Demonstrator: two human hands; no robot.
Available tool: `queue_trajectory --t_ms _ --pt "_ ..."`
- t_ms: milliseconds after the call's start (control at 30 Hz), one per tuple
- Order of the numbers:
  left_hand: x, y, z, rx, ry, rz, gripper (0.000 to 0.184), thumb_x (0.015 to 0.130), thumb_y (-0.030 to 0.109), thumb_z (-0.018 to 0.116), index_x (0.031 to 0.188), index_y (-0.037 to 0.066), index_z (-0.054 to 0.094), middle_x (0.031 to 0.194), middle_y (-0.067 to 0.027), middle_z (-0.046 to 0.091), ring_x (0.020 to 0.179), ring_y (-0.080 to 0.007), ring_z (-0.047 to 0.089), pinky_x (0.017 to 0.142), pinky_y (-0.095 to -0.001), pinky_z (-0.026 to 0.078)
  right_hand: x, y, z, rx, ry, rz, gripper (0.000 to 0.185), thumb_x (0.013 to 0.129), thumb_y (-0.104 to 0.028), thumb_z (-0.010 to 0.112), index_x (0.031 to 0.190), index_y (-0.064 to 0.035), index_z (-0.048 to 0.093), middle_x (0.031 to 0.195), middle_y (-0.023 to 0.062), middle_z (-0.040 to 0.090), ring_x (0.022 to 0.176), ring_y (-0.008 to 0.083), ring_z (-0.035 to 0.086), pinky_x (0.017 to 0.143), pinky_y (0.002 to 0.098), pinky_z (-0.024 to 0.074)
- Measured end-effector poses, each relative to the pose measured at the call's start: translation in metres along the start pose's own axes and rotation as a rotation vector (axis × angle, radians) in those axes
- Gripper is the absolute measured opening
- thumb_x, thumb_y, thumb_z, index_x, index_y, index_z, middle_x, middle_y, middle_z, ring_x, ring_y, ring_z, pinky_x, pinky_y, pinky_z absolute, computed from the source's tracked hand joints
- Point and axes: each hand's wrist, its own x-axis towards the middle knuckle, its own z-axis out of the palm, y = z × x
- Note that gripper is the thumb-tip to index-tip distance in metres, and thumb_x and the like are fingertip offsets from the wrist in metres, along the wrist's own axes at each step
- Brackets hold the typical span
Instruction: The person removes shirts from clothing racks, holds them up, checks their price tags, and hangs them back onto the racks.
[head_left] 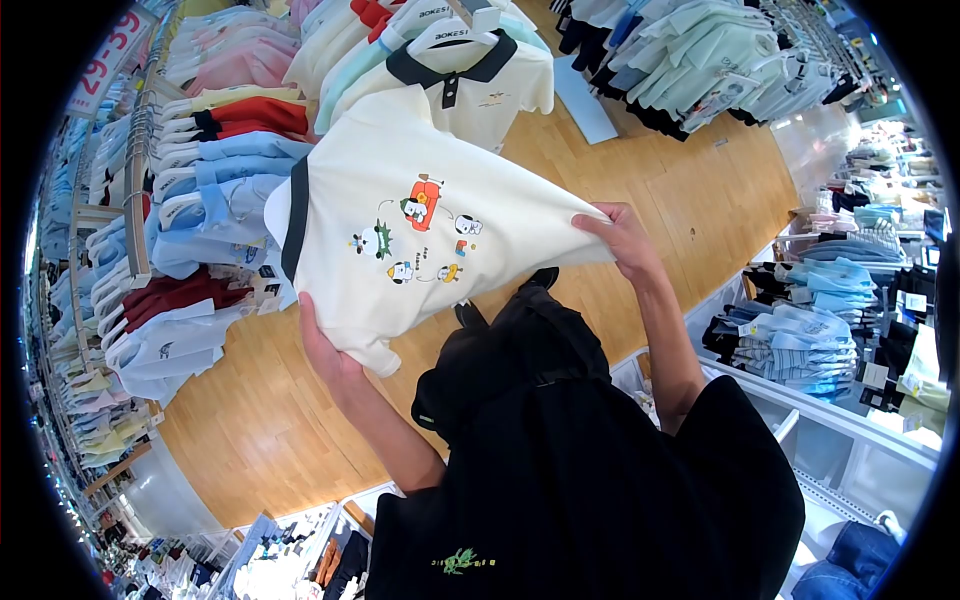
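A cream polo shirt (pixel 390 200) with a dark collar and a printed group of cartoon dogs is stretched out sideways in front of me. Its dark collar band points left, and a bit of white, apparently a hanger, shows beside it. My left hand (pixel 326 343) is closed on the shirt near the lower shoulder and sleeve, its fingertips partly under the cloth. At the other end, my right hand (pixel 617 240) pinches a corner of the hem and pulls it taut. Just behind it, a similar cream polo with a black collar (pixel 490 85) hangs on a white hanger.
Racks of hanging shirts, among them light blue shirts (pixel 225 215), line the left side. Another rack holds pale green shirts (pixel 690 60) at upper right. Folded clothes (pixel 800 330) lie on shelving at right. Wooden floor (pixel 690 180) runs between. A black bag (pixel 510 365) is against my body.
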Motion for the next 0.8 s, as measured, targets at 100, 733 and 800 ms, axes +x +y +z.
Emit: queue_trajectory --t_ms 100,733,800 --pt "0.000 0.000 -0.001 -0.001 -0.010 0.006 0.059 0.096 0.035 0.056 0.138 -0.003 0.039 0.136 -0.0187 0.050 0.121 -0.0311 0.054 0.101 -0.0436 0.046 0.000 -0.001 0.003 0.017 0.009 -0.010 0.026 0.084 -0.018 0.071 0.099 0.0030 0.071 0.082 0.0049 0.068 0.069 0.0096 0.061 0.064 0.0238 0.0477" --pt "-0.015 -0.001 -0.021 0.296 0.090 0.114 0.046 0.095 0.026 0.057 0.129 -0.004 0.048 0.121 -0.0172 0.059 0.106 -0.0263 0.062 0.088 -0.0387 0.054 0.022 0.020 0.004 -0.221 0.049 0.022 0.021 0.093 -0.021 0.060 0.107 -0.0056 0.066 0.070 -0.0073 0.045 0.061 0.0032 0.037 0.054 0.0197 0.0296" --pt "-0.017 -0.004 -0.030 0.328 0.131 0.121 0.042 0.095 0.022 0.058 0.127 -0.004 0.050 0.117 -0.0159 0.062 0.103 -0.0249 0.064 0.085 -0.0376 0.054 0.022 0.017 0.014 -0.226 0.041 0.019 0.021 0.093 -0.022 0.060 0.105 -0.0053 0.067 0.068 -0.0078 0.041 0.060 0.0034 0.034 0.053 0.0203 0.0284"
